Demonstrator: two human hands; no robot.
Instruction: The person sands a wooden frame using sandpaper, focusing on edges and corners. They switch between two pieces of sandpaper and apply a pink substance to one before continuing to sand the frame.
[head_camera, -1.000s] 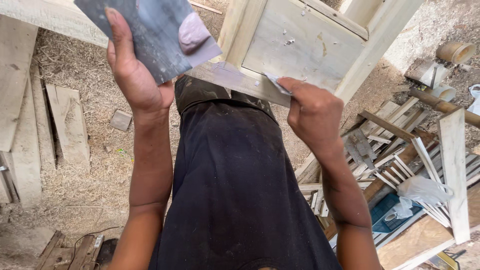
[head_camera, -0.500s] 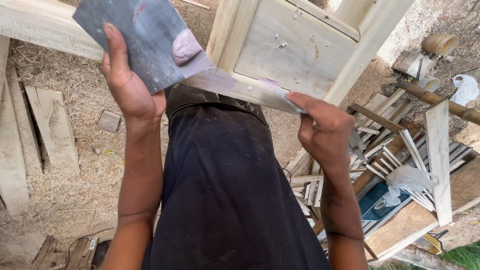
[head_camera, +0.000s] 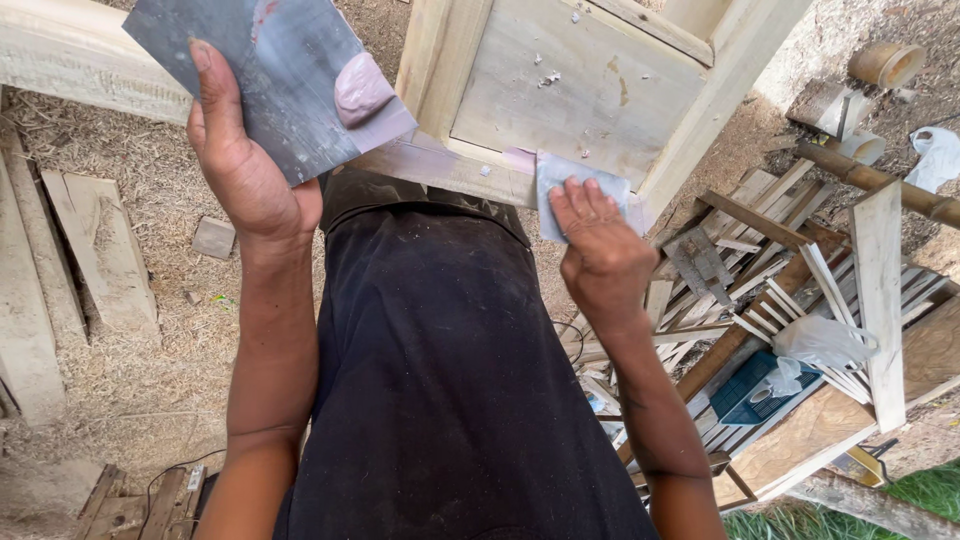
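My left hand (head_camera: 243, 168) holds up a flat grey board (head_camera: 268, 72) with a lump of pinkish putty (head_camera: 360, 88) on it. My right hand (head_camera: 598, 252) presses a small flat metal scraper (head_camera: 572, 182) against the lower rail of a pale wooden framed panel (head_camera: 580, 85). A smear of pinkish putty (head_camera: 519, 160) lies on the rail just left of the scraper. My dark shirt fills the middle of the view below both hands.
Wood planks (head_camera: 95, 255) lie on sawdust-covered ground at the left. A heap of wooden slats and offcuts (head_camera: 790, 290) is piled at the right, with a blue crate (head_camera: 765, 385), a white plastic bag (head_camera: 825, 340) and a bamboo pole (head_camera: 870, 180).
My right hand has slid the scraper along the rail to the right, near the frame's corner. My left hand keeps the board raised in about the same place.
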